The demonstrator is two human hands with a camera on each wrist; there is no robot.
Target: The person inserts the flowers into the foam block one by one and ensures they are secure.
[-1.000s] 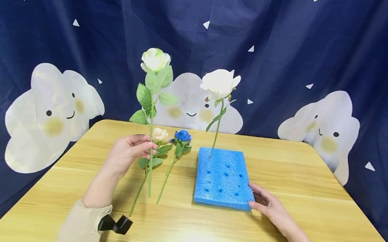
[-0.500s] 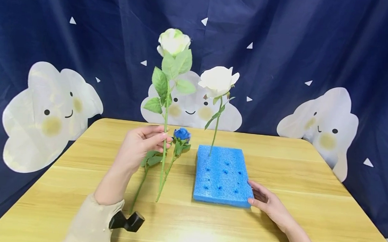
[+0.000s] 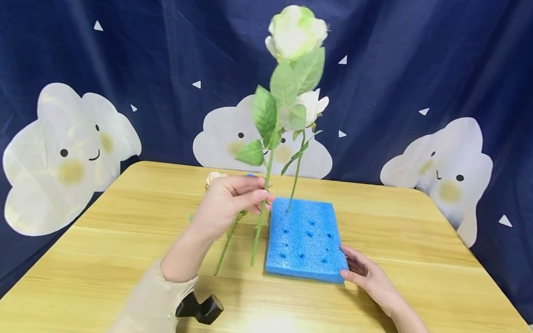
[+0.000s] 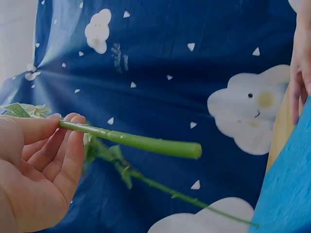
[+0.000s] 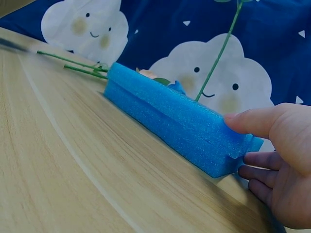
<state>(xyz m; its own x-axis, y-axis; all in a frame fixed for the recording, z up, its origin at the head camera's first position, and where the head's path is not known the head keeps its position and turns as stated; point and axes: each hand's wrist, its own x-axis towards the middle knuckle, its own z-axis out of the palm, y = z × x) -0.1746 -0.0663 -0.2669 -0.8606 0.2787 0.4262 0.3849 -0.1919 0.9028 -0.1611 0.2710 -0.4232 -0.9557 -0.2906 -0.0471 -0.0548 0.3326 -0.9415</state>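
In the head view, my left hand (image 3: 234,200) pinches the stem of a white-green rose (image 3: 296,33) between thumb and fingers. The rose stands nearly upright, its bare stem end hanging left of a blue foam block (image 3: 308,243). The left wrist view shows that cut stem end (image 4: 165,146) pointing away from my fingers. My right hand (image 3: 373,283) holds the block's near right corner, thumb at the front and fingers along the side. A white rose (image 3: 313,106) stands in the block's far left part, partly hidden by the held rose. Several holes dot the block's top.
Behind my left hand lie a pale pink rose (image 3: 214,178) and a blue rose, mostly hidden; the blue one's stem (image 3: 225,246) shows on the wooden table (image 3: 380,216). A dark blue curtain (image 3: 375,32) with clouds hangs behind.
My left hand has carried the white-green rose rightward and up, from above the lying roses to beside the foam block. My right hand stays at the block's corner.
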